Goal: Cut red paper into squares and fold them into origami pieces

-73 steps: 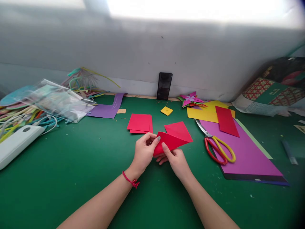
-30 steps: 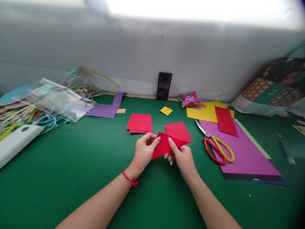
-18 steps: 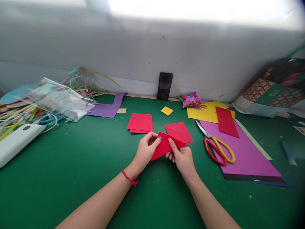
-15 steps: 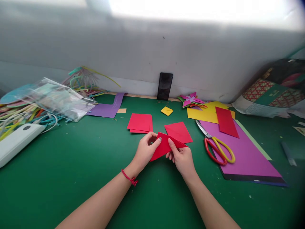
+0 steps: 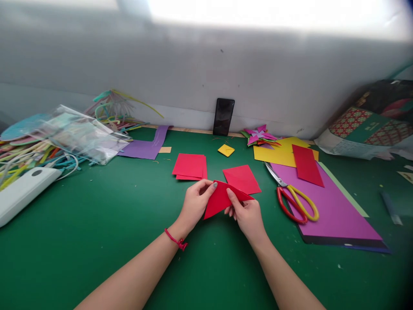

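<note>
A red sheet of paper (image 5: 218,199), folded into a triangle, is held between both hands just above the table. My left hand (image 5: 195,202) pinches its upper left corner between thumb and fingers. Along the folded edge at the right, my right hand (image 5: 245,212) grips the paper, thumb on top and fingers beneath. Just beyond the hands lie a small stack of red paper squares (image 5: 189,166) at the left and a creased red square (image 5: 241,179) at the right.
Scissors (image 5: 292,198) with red and yellow handles rest on purple paper (image 5: 335,211) at the right. A phone (image 5: 223,116) leans against the wall behind a small yellow folded paper (image 5: 226,150). At the left are a white device (image 5: 27,193) and a plastic bag (image 5: 87,133).
My left thumb has shifted slightly left and up toward the paper's corner. My right hand keeps its hold, and the things on the table have not moved.
</note>
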`<act>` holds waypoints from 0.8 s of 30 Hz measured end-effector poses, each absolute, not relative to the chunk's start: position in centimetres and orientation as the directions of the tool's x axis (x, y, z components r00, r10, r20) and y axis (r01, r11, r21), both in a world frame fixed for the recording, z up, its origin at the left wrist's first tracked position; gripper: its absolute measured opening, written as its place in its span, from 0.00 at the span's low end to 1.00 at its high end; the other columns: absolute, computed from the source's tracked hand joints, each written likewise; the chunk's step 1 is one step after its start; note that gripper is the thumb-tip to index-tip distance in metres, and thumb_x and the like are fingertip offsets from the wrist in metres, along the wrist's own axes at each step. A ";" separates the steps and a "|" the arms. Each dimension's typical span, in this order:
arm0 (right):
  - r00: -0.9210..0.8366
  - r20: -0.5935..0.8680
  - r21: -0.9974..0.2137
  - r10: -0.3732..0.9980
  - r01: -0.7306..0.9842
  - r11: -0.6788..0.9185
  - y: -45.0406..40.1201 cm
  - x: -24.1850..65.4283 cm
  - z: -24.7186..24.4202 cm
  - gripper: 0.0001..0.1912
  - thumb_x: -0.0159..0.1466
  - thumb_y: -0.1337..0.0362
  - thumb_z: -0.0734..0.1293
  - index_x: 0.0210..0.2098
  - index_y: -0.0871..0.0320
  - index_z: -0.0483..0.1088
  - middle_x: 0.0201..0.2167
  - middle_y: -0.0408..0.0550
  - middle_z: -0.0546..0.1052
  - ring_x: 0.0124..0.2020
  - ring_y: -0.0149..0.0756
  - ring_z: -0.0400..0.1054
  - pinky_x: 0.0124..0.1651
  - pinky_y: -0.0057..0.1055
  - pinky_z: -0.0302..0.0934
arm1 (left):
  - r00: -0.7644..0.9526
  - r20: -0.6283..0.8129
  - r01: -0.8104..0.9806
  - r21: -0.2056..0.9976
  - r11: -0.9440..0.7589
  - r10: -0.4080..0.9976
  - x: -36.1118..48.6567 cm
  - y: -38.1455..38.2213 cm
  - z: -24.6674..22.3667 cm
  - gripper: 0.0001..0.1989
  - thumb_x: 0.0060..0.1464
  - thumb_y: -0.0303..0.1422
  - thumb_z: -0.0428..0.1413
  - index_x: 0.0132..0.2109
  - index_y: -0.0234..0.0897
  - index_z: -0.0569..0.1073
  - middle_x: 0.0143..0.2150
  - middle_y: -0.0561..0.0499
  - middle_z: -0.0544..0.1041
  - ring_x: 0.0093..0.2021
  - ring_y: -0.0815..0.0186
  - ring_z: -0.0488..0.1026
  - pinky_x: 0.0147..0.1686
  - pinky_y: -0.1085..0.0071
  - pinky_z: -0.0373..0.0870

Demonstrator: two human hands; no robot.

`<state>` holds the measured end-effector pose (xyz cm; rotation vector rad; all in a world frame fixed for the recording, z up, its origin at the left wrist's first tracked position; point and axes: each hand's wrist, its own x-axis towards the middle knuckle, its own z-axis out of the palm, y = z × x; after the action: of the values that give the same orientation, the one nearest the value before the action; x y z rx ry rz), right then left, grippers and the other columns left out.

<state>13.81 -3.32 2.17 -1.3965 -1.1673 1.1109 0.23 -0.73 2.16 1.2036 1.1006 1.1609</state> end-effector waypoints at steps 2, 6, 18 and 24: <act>0.121 -0.059 -0.991 0.991 0.109 -0.073 -3.3 13.8 2.2 0.21 0.57 0.53 0.63 0.15 0.60 0.67 0.11 0.43 0.69 0.12 0.28 0.59 0.18 0.25 0.53 | 0.086 -0.003 -0.054 0.999 0.007 0.996 0.2 -0.8 2.1 0.11 0.51 0.40 0.52 0.31 0.36 0.70 0.28 0.52 0.72 0.28 0.68 0.69 0.25 0.75 0.66; 0.115 -0.067 -0.992 0.991 0.101 -0.078 -3.2 13.8 2.0 0.21 0.57 0.53 0.63 0.15 0.61 0.67 0.11 0.44 0.70 0.12 0.27 0.59 0.17 0.24 0.53 | 0.061 0.016 -0.017 1.000 -0.015 0.998 0.1 -0.8 2.1 0.11 0.51 0.40 0.52 0.31 0.36 0.70 0.28 0.52 0.72 0.27 0.68 0.68 0.24 0.76 0.65; 0.125 -0.109 -0.988 0.986 0.097 -0.121 -3.1 13.7 2.0 0.22 0.56 0.52 0.64 0.14 0.62 0.68 0.10 0.46 0.69 0.11 0.26 0.58 0.14 0.22 0.52 | 0.063 0.044 0.073 0.996 -0.048 0.997 0.1 -0.7 2.2 0.12 0.53 0.40 0.50 0.31 0.35 0.70 0.28 0.53 0.72 0.27 0.69 0.67 0.25 0.77 0.64; 0.115 -0.108 -0.988 0.988 0.097 -0.119 -3.1 13.8 2.0 0.21 0.56 0.53 0.64 0.15 0.62 0.68 0.11 0.46 0.70 0.11 0.25 0.58 0.15 0.21 0.52 | 0.079 0.035 0.039 0.999 -0.038 0.996 0.0 -0.6 2.1 0.12 0.53 0.40 0.51 0.31 0.35 0.69 0.27 0.53 0.71 0.28 0.69 0.67 0.25 0.77 0.64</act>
<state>13.76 -3.11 2.05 -1.4196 -1.1461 1.1586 0.03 -0.65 2.14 1.3018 1.1625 1.1583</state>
